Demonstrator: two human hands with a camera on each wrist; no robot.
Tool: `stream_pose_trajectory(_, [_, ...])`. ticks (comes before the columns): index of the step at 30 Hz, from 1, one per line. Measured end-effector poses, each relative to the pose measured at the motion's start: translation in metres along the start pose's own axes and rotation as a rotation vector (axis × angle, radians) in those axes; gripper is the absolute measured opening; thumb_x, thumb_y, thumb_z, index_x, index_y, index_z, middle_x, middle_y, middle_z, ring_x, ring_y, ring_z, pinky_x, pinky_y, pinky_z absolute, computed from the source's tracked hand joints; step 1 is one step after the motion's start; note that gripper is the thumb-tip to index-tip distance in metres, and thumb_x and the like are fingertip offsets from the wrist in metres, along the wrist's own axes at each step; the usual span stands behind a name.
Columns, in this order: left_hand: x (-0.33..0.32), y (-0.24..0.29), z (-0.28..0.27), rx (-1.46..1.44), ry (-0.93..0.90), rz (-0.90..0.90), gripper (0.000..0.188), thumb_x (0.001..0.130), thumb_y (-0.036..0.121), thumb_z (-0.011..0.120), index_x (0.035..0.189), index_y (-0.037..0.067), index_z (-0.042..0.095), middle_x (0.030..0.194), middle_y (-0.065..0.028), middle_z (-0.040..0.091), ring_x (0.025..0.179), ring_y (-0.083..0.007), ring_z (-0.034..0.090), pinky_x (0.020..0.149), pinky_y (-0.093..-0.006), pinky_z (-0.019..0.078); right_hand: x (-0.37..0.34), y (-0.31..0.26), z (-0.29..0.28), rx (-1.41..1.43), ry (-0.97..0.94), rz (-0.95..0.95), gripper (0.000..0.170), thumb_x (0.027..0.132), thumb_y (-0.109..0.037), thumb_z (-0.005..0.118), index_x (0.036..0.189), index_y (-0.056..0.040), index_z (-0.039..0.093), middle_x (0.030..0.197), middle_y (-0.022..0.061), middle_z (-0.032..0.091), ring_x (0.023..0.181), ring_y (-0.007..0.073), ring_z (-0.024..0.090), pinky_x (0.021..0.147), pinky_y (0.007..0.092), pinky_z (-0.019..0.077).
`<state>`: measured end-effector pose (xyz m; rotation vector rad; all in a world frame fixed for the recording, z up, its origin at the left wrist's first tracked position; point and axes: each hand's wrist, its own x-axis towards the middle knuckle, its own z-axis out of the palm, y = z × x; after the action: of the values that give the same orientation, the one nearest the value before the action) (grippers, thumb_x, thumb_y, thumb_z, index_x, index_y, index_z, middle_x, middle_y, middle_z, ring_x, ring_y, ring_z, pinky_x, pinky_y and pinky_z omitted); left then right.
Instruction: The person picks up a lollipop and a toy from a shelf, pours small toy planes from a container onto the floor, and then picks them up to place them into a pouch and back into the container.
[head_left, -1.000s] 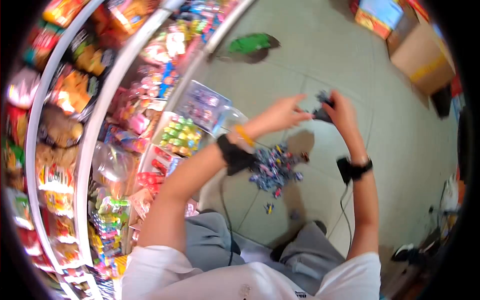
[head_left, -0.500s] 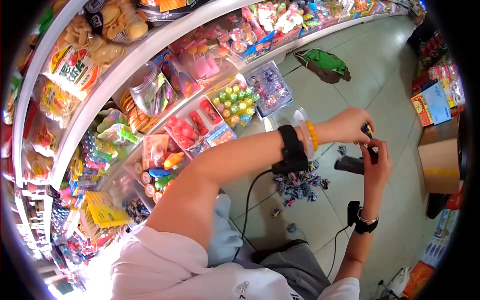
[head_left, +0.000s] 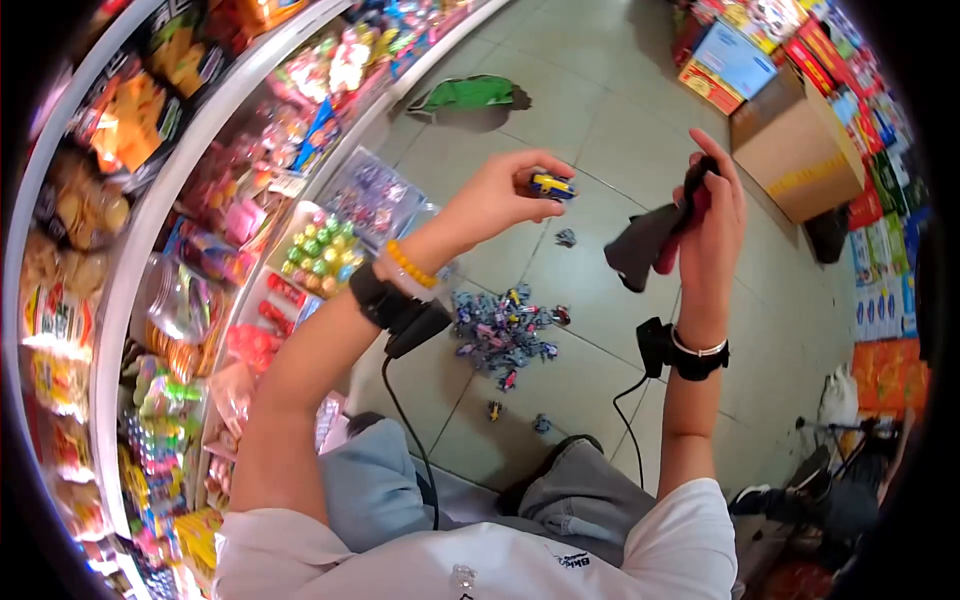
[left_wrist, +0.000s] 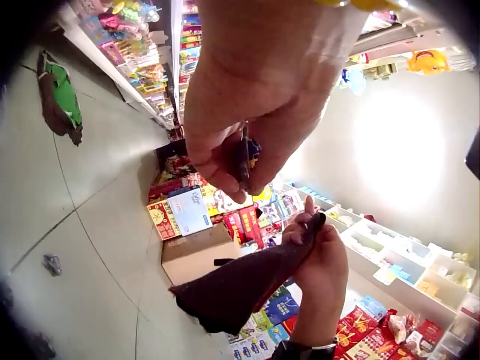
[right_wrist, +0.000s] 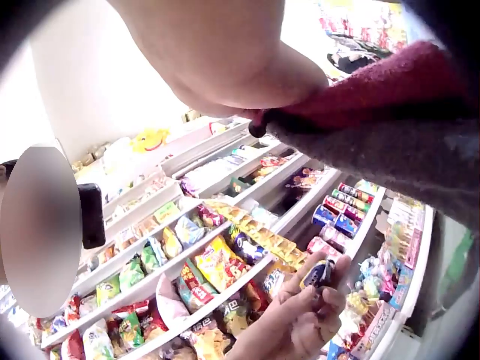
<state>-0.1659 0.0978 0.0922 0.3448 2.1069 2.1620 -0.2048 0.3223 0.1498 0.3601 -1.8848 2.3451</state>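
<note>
In the head view my left hand [head_left: 497, 197] pinches a small blue-and-yellow toy [head_left: 553, 186] between thumb and fingers. My right hand [head_left: 714, 240] holds a dark grey cloth [head_left: 640, 246] by one end, its thumb over it, and the rest droops to the left. A dark red inner side of the cloth [right_wrist: 397, 79] shows in the right wrist view. Space separates the two hands. Below them on the tiled floor lies a heap of small grey toys [head_left: 503, 335] with coloured bits. One grey toy [head_left: 566, 238] lies apart, beyond the heap.
Snack shelves [head_left: 175, 250] run along the left, with a clear case of small toys [head_left: 372, 198] by their foot. A green-and-brown cloth [head_left: 478, 93] lies farther off on the floor. A cardboard box [head_left: 800, 150] stands at the right; two loose toys lie near my feet.
Half a second ago my hands were close together; now they are apart, the left with the toy, the right with the cloth. The head view has also swung about.
</note>
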Motion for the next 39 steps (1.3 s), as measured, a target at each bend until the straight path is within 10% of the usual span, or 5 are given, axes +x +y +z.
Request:
stream_pose_trajectory(6, [0.004,0.005,0.015,-0.041,-0.023,-0.028,0.035,0.076,0.0,0.066,0.11,0.002,0.057,0.095,-0.0036,0.064,0.078,-0.0078,0.058,0.068,-0.0228,0.0484,-0.011,-0.008,0.03,0.147,0.057,-0.135,0.02,0.087,0.002,0.046,0.101,-0.0006,0.059,0.077,0.0035,0.06,0.048,0.0047,0.048,0.035,0.0195,0.0357])
stream_pose_trajectory(10, [0.002,0.016,0.022,0.052,0.021,0.047,0.034,0.073,-0.004,0.067,0.106,-0.002,0.058,0.091,-0.0048,0.064,0.081,-0.0098,0.06,0.07,-0.0245,0.0491,-0.027,0.001,0.051,-0.018,-0.231,-0.041,0.013,0.078,0.0,0.059,0.09,-0.0013,0.063,0.084,0.0046,0.063,0.057,0.0087,0.057,0.052,0.0184,0.046])
stream_pose_trajectory(14, [-0.004,0.037,0.027,0.211,0.104,0.249,0.031,0.069,-0.004,0.067,0.1,-0.003,0.06,0.09,-0.0072,0.065,0.084,-0.0113,0.059,0.074,-0.0267,0.0489,-0.015,0.039,0.054,-0.468,-0.355,-0.534,0.028,0.068,-0.003,0.064,0.095,-0.0059,0.063,0.12,0.0124,0.052,0.112,0.0274,0.047,0.093,0.0386,0.038])
stream_pose_trajectory(25, [-0.01,0.045,0.027,0.249,0.239,0.296,0.033,0.067,-0.004,0.065,0.1,0.002,0.064,0.078,-0.0116,0.065,0.07,-0.0114,0.062,0.062,-0.0264,0.0495,0.002,0.004,0.05,-0.129,-0.805,-0.099,0.054,0.08,0.011,0.044,0.132,-0.0017,0.038,0.133,0.013,0.046,0.107,0.0186,0.055,0.083,0.0276,0.0483])
stream_pose_trajectory(39, [-0.019,0.039,0.017,0.497,0.204,0.513,0.027,0.065,-0.004,0.067,0.091,0.003,0.063,0.078,-0.0135,0.065,0.068,-0.0251,0.064,0.061,-0.0302,0.0506,-0.024,0.025,0.071,-0.042,-0.517,0.046,0.035,0.077,0.008,0.048,0.111,0.002,0.057,0.109,0.01,0.063,0.09,0.0118,0.059,0.079,0.0243,0.0484])
